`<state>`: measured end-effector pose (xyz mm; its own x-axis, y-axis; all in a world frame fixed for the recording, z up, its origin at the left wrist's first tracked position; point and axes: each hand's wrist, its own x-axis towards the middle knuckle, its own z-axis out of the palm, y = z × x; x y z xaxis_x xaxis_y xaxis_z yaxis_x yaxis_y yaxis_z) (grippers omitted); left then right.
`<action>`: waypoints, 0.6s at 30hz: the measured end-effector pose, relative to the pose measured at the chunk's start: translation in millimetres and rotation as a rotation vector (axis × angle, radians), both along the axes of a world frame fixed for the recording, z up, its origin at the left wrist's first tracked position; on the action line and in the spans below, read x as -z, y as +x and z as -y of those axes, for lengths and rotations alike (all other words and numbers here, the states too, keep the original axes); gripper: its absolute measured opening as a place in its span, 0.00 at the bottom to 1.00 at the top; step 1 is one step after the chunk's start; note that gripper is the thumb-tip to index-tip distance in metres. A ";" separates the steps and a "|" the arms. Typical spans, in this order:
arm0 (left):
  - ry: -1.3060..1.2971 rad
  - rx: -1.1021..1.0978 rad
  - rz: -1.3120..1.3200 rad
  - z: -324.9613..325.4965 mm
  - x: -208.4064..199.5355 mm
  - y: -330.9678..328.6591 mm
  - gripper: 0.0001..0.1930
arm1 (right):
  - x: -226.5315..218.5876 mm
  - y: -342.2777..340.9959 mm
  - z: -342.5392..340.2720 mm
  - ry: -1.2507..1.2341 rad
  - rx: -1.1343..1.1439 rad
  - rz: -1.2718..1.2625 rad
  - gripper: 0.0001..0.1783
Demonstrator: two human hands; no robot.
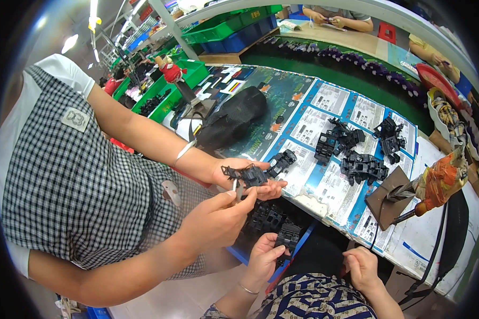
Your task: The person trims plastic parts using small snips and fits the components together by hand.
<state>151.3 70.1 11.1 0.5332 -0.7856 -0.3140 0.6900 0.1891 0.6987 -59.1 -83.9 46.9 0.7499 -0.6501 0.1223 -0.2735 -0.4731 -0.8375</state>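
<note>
My left hand (pixel 263 257), at the bottom centre, grips a small black plastic chassis-like part (pixel 288 237) between thumb and fingers. My right hand (pixel 363 268) is closed near my lap, below the table's front edge; whatever its curled fingers may hold is hidden. To my left, a co-worker in a checked apron rests a similar black part (pixel 253 176) on one open palm (pixel 229 169). The co-worker's other hand (pixel 213 220) points a thin white-tipped tool at that part. Another black part (pixel 283 161) lies at the table edge beyond the palm.
Several black assemblies (pixel 364 166) lie on the printed sheet (pixel 330 99) covering the table. A cloth-wrapped tool on a brown stand (pixel 389 198) is at right, a black mesh bag (pixel 234 118) at back left. Below the edge, a blue bin (pixel 302 245) holds more black parts.
</note>
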 end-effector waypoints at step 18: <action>0.015 0.100 -0.022 24.4 1.4 -9.8 0.12 | 20.5 -60.3 38.0 -0.486 0.220 -0.182 0.05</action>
<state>141.5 45.7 9.6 0.4453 -0.8294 -0.3374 0.7203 0.1081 0.6852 -119.4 -122.0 26.4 0.6399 -0.6949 0.3279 -0.5292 -0.7080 -0.4677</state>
